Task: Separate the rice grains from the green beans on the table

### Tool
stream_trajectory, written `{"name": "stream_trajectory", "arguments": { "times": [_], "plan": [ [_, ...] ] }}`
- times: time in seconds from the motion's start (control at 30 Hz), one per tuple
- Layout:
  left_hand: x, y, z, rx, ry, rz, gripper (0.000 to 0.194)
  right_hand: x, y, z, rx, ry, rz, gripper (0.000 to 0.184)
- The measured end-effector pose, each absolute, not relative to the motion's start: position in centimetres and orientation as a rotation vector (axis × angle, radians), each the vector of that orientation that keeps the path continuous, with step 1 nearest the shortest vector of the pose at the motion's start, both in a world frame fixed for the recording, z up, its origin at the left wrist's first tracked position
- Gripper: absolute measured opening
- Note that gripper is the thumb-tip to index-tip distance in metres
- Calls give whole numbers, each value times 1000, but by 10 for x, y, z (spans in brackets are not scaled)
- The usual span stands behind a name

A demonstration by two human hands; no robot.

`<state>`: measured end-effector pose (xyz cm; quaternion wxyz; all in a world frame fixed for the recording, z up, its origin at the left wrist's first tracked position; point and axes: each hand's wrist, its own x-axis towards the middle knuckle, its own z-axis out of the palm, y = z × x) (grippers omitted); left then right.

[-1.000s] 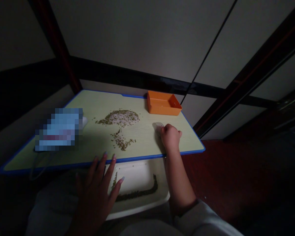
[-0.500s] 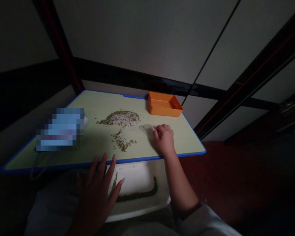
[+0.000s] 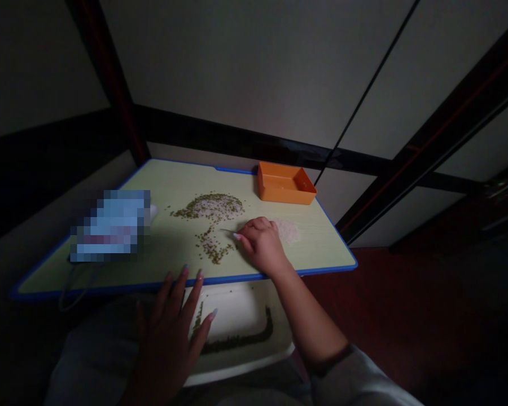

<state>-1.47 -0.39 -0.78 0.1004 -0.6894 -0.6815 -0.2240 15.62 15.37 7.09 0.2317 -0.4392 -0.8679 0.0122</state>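
My right hand is closed on a thin clear plastic piece; most of it is hidden by the fingers, and its edge points left. That tip is beside a small patch of green and whitish grains. Behind it is a larger mixed pile of green and whitish grains. Pale grains like rice lie spread to the right of my right hand. My left hand holds nothing, fingers spread at the board's front edge, beside a white tray with green grains along its inner sides.
The pale yellow board has a blue rim. An orange open box stands at its back right. A blurred-out light blue object lies at the left, with a loop hanging over the front edge. Cabinet panels rise behind.
My right hand has moved left with the clear plastic piece, toward the small grain patch. Pale grains now show where that hand was. My left hand has stayed in place.
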Motion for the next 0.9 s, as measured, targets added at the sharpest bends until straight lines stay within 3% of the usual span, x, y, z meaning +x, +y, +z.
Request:
{"name": "stream_trajectory", "arguments": {
  "times": [0.27,0.43,0.9],
  "plan": [
    [-19,-2,-19,-2014,-1959,-669,72,136,153,72,-1291,-2447,-169,28],
    [-21,-2,-21,-2073,-1886,-857,81,131,151,72,-1306,-2470,-221,27],
    [-14,-10,-14,-2134,-1857,-727,79,138,154,85,-1330,-2547,-208,29]
  ]
}}
